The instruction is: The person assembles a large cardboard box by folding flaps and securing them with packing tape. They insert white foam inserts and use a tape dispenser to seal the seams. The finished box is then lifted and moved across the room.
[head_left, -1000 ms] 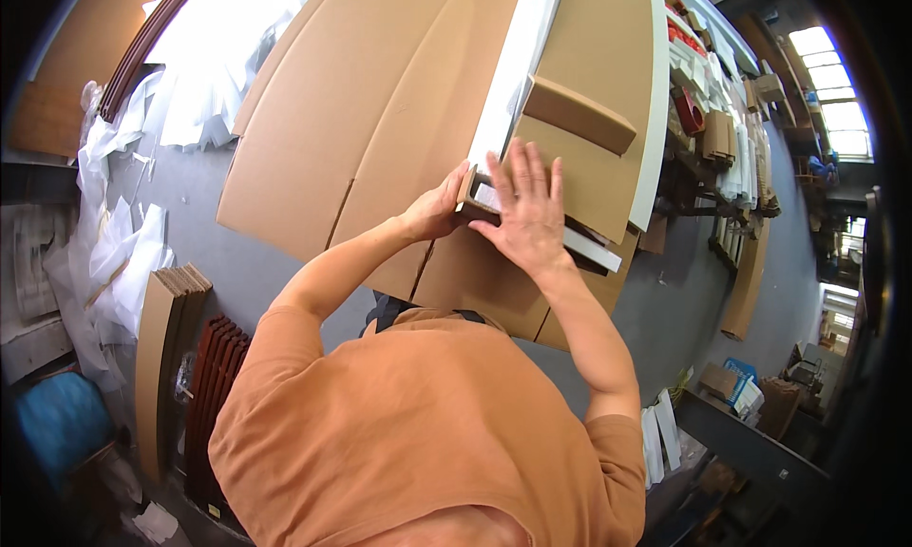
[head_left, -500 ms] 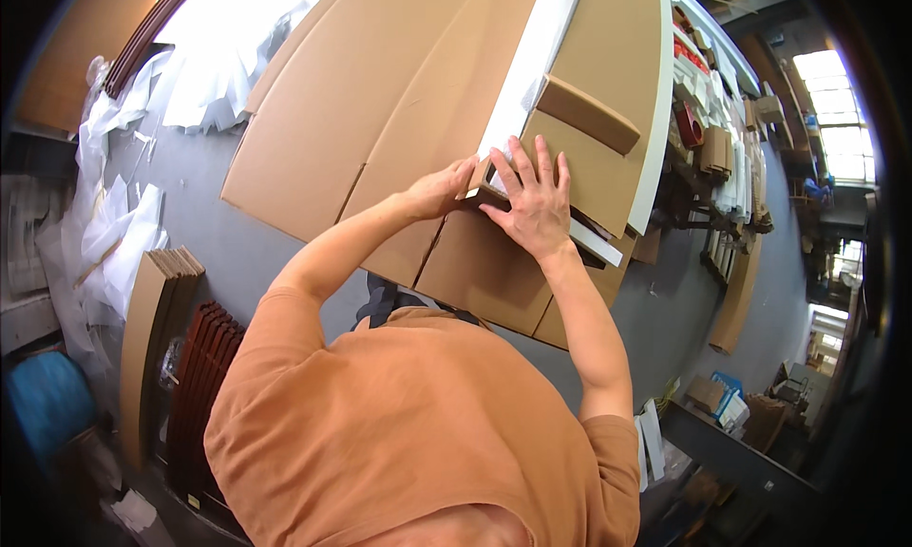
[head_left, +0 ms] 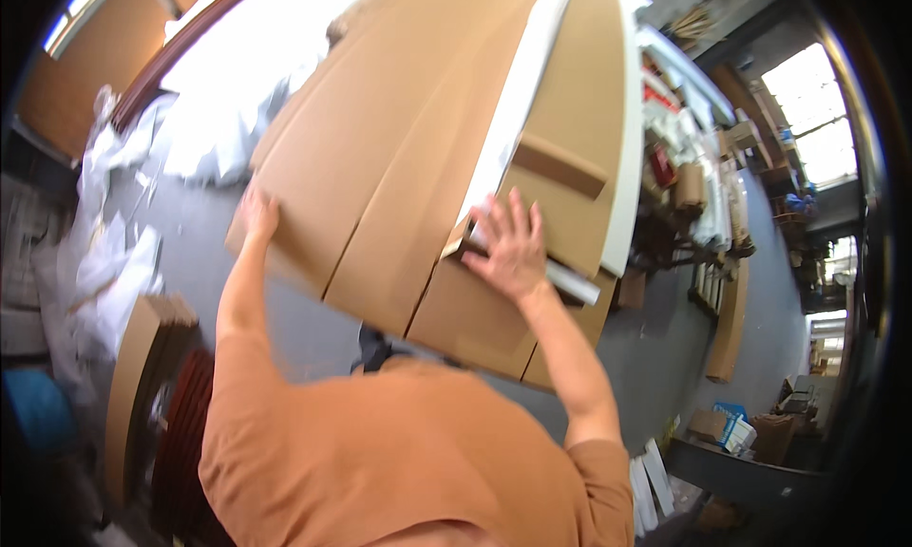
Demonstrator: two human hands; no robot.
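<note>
A large brown cardboard sheet [head_left: 380,139] with fold lines lies in front of me. My left hand [head_left: 258,215] is at its near left edge, thumb over the top; the fingers are blurred, but it appears to grip the edge. A long white wrapped piece [head_left: 508,110] runs away from me along the cardboard. Over its near end my right hand [head_left: 511,248] lies with fingers spread, beside a small folded cardboard end piece [head_left: 459,236]. Right of that hand stands a raised cardboard strip [head_left: 562,167]. A short white strip [head_left: 573,283] sticks out below the hand.
Crumpled white foam wrap [head_left: 114,272] lies on the floor at left, near stacked cardboard strips [head_left: 133,386] and dark red slats [head_left: 185,443]. Shelving with long white pieces [head_left: 693,200] stands at right. White strips [head_left: 651,485] lean at lower right.
My left hand has left the folded end piece and moved left to the cardboard's edge. My right hand stays spread over the white piece's near end. The view has shifted slightly.
</note>
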